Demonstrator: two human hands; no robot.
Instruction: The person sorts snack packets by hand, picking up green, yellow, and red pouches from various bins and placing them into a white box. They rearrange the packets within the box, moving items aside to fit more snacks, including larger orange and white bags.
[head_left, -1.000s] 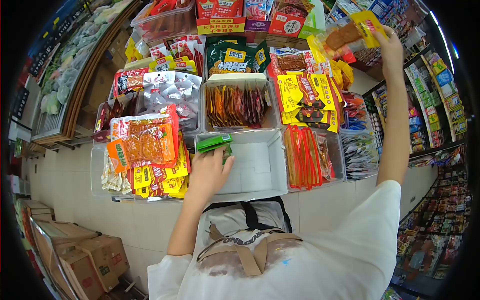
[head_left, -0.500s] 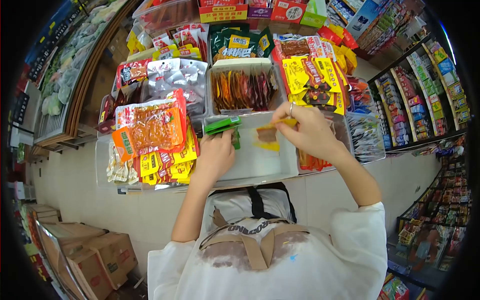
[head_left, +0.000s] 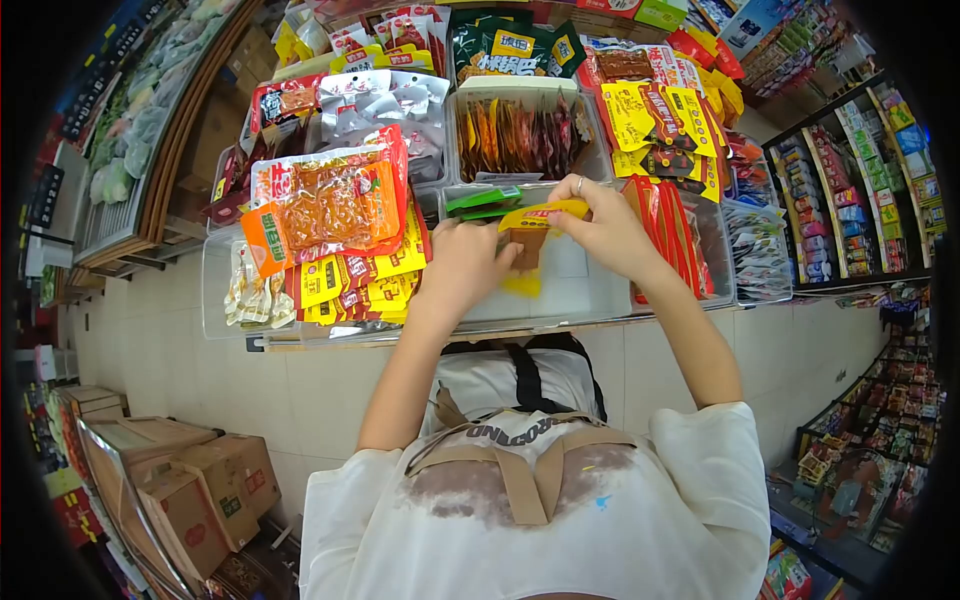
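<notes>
the yellow packet [head_left: 529,238] had shifted toward nine o'clock, pinched by the right hand [head_left: 612,230]; the left hand [head_left: 462,268] had an unclear grip.

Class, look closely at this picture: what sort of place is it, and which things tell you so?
Probably a grocery or snack shop. Bins hold many snack packets sorted by kind, shelves are lined with packaged goods, and bagged greens lie at the left.

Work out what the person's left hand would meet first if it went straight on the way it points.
Probably the green packets, just beyond the left hand; depth is unclear, so they may already touch.
</notes>
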